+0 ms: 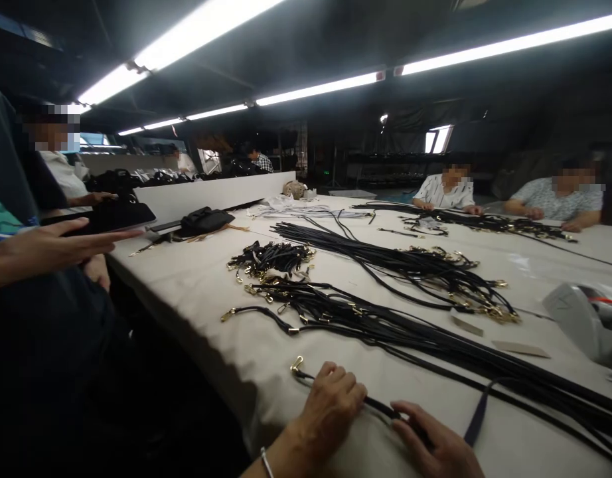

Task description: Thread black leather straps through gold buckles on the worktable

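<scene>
In the head view, the underside of the left hand (328, 415) is hidden and its thumb is out of sight. A thin black cord (380, 406) is pressed under its curled fingers, with a small gold clasp (297, 364) projecting just beyond them. The right hand (435, 441) is cut off by the lower frame edge. Its fingers are curved at the cord's far stretch, but whether the cord is pinched there cannot be told.

Just ahead of the grip, a bundle of long black cords with gold clasps (385, 328) is laid across a cream cloth-covered table (186, 279). A dark blue strap (476, 419) is seen just beside the right hand. The table's near edge runs just left of the left hand, with bare cloth between them. A co-worker's pointing hand (72, 239) is seen well apart, to the left.
</scene>
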Demonstrator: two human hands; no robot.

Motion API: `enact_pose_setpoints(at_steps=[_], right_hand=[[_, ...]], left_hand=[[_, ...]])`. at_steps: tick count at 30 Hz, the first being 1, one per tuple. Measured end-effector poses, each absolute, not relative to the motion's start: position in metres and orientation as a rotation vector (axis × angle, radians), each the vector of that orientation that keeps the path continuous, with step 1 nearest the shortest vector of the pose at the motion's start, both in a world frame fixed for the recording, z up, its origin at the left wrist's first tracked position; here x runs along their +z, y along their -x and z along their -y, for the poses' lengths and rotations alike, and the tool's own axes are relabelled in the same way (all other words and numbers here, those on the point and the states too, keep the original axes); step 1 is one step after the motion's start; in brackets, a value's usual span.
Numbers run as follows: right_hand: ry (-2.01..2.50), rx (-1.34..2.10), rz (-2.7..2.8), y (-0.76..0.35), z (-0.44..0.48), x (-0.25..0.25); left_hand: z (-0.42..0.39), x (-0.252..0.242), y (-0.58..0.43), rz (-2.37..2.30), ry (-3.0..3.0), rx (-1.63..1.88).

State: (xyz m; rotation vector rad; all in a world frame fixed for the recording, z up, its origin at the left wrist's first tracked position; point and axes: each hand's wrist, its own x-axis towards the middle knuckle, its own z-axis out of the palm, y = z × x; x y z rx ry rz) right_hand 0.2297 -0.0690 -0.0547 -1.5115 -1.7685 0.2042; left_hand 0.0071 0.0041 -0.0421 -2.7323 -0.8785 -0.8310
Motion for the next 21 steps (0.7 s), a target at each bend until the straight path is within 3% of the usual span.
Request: enact_pose_setpoints(at_steps=[7,15,21], right_hand=[[1.838,0.179,1.748,-0.260,0.082,-0.041],[1.753,-0.095,1.890,-0.249,0.071,-0.027],[1.627,-0.019,2.046,-0.179,0.041,-0.020]], left_hand=[[-0.014,-0.012,0.034,1.219,2.914,-0.782],[-0.019,-0.013,0.037,1.290,2.983,-0.810],[-0.022,-0.020,0.016,1.354,2.968,-0.783]])
